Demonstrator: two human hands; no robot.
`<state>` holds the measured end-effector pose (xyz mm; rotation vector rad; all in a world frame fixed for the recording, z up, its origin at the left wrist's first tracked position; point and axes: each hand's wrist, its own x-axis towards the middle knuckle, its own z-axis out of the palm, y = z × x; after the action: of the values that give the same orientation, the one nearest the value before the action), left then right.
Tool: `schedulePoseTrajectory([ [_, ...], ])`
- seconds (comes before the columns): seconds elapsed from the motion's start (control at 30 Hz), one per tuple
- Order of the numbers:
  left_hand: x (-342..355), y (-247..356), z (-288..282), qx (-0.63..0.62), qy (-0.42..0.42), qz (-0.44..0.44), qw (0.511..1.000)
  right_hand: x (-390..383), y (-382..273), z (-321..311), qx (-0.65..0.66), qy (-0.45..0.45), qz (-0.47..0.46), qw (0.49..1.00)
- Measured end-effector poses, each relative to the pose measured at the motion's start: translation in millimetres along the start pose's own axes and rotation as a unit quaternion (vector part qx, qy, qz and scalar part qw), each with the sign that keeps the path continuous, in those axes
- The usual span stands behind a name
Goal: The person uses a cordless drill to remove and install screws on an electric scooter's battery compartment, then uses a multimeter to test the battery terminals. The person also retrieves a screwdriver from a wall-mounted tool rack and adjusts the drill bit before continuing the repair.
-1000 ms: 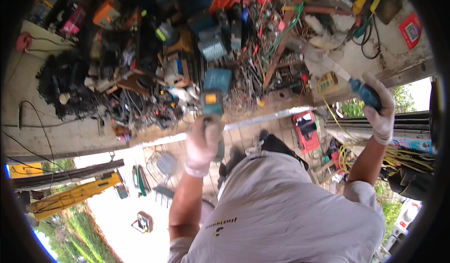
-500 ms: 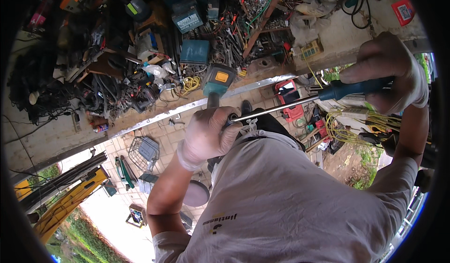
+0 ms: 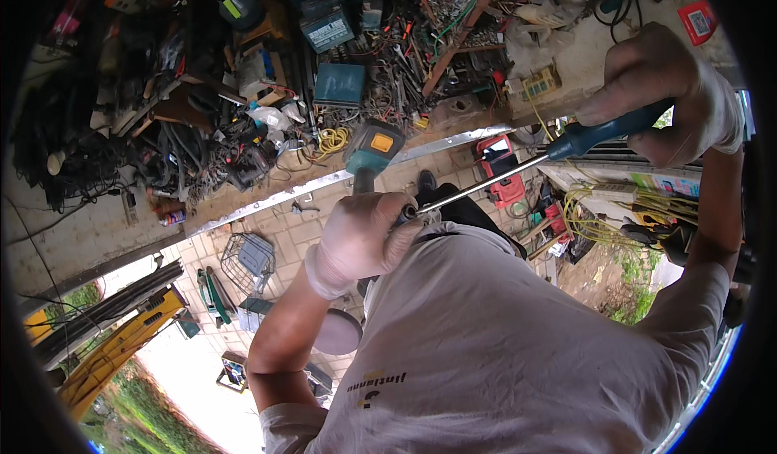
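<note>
Gloved, my left hand [image 3: 356,248] is closed on a teal-and-black cordless power tool [image 3: 372,146], whose battery end with a yellow panel sticks up above the fingers. At the other end, beside the thumb, a round dark opening shows. My right hand [image 3: 647,90], also gloved, grips the blue handle of a screwdriver [image 3: 587,137] at upper right. Its long steel shaft runs down-left to that opening; whether the tip is inside or just against it I cannot tell.
A bench [image 3: 227,211] with a metal-edged front is piled with tools, cables, wrenches and teal boxes [image 3: 338,84]. Beneath, on the paved floor, stand a red toolbox [image 3: 506,191], a wire basket [image 3: 247,260] and yellow cable coils [image 3: 583,215]. A yellow beam [image 3: 121,341] is at lower left.
Over the last second my right hand has risen and swung the screwdriver round, bringing its shaft to the tool in my left hand. Since half a second ago it has moved slightly higher.
</note>
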<state>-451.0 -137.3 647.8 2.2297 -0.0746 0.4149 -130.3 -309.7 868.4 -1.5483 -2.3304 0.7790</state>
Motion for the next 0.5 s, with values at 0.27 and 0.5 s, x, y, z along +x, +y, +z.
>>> schedulePoseTrajectory([
  [0.27, 6, -4, -3, 0.008, -0.027, 0.032, 0.999, 19, -7, -19, -0.038, -0.061, -0.017, 0.997],
  [0.5, 11, -7, -8, -0.002, -0.026, 0.023, 0.999, 33, -1, -4, 0.003, -0.007, 0.011, 1.0],
])
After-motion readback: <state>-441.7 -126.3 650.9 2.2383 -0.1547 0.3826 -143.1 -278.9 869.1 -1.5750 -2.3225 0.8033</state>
